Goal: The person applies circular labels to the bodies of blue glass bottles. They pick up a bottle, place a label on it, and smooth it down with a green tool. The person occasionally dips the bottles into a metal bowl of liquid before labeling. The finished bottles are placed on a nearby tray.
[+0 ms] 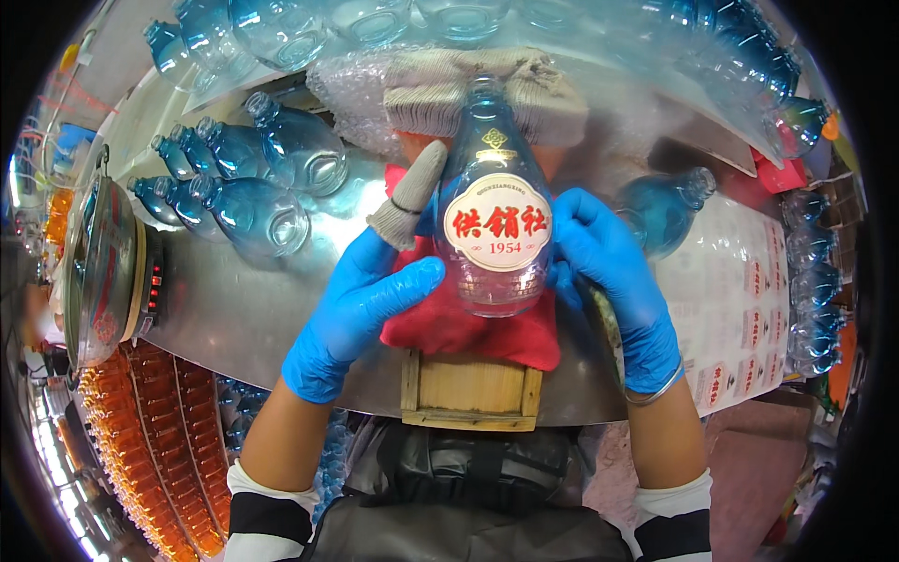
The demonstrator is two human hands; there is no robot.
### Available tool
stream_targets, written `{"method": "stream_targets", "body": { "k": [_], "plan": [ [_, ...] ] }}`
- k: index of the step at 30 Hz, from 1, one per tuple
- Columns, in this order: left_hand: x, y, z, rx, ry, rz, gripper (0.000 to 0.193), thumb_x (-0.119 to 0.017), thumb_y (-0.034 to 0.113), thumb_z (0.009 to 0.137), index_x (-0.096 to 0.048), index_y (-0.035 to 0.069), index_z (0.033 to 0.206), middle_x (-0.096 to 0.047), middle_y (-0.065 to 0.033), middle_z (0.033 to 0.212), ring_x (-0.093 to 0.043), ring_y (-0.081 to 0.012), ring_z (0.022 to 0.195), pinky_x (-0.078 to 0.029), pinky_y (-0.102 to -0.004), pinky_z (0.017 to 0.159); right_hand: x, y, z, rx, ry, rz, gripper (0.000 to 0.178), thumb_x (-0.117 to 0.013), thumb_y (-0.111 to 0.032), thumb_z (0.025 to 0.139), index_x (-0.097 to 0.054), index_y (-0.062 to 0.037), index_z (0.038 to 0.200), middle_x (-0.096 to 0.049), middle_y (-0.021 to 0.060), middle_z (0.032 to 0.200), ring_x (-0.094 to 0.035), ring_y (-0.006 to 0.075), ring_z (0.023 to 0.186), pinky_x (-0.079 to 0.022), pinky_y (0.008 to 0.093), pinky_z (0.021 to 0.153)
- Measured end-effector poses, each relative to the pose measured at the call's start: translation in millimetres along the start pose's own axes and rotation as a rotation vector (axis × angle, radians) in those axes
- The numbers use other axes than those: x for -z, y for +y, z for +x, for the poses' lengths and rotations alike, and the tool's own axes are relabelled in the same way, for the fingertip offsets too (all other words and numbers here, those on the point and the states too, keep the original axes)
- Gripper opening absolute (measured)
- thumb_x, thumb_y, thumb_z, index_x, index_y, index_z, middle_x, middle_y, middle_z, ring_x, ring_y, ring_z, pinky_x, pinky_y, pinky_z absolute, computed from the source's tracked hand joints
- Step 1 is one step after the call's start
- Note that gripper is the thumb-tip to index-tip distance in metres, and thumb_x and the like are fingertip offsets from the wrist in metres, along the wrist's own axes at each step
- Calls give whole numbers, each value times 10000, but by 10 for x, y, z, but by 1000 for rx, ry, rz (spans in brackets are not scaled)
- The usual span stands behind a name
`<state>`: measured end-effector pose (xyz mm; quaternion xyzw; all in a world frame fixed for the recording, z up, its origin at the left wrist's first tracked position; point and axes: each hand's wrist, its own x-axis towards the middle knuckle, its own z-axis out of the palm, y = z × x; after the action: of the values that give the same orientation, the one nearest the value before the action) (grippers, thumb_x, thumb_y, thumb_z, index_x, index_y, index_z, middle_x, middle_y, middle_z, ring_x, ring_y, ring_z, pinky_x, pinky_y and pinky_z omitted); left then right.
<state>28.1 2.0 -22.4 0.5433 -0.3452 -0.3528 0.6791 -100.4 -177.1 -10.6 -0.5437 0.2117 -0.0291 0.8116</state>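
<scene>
A clear blue bottle [493, 140] with a white and red oval label [499, 222] lies neck away from me. Beneath it are a red cloth [449, 318] and, at the neck, a grey ribbed knit cloth [426, 89]. My left hand [351, 295], in a blue glove, is open beside its left side, thumb stretched out. A grey knit finger cover [417, 187] sits on one upright finger; other fingers are partly hidden by the bottle. My right hand [604, 253], also gloved in blue, has its bent fingers closed at the bottle's right side by the label's edge.
A wooden block [473, 389] stands at the metal table's near edge. Several blue bottles [248, 211] lie at left; another blue bottle [665, 211] lies beyond my right hand near a label sheet [721, 309]. A scale [150, 281] stands far left, above rows of orange bottles [154, 431].
</scene>
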Motion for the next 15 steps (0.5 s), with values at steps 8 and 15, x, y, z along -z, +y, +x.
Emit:
{"method": "stream_targets", "body": {
  "k": [8,15],
  "plan": [
    [-109,-13,105,-60,32,-52,773,-626,146,815,-162,34,1423,-266,-107,1439,-300,-198,1286,-243,-328,1060,-161,-58,5,29,140,-193,277,-751,-195,732,-515,-68,803,-511,-11,744,-487,58,720,-426,210,638],
    [-47,-31,125,-84,-9,128,951,-719,197,703,-126,46,1431,-307,-120,1407,-349,-212,1261,-265,-338,1054,-325,-39,-25,156,38,-167,654,-700,-202,730,-415,26,1272,-564,113,1135,-553,171,1016,-440,293,893]
  ]
}}
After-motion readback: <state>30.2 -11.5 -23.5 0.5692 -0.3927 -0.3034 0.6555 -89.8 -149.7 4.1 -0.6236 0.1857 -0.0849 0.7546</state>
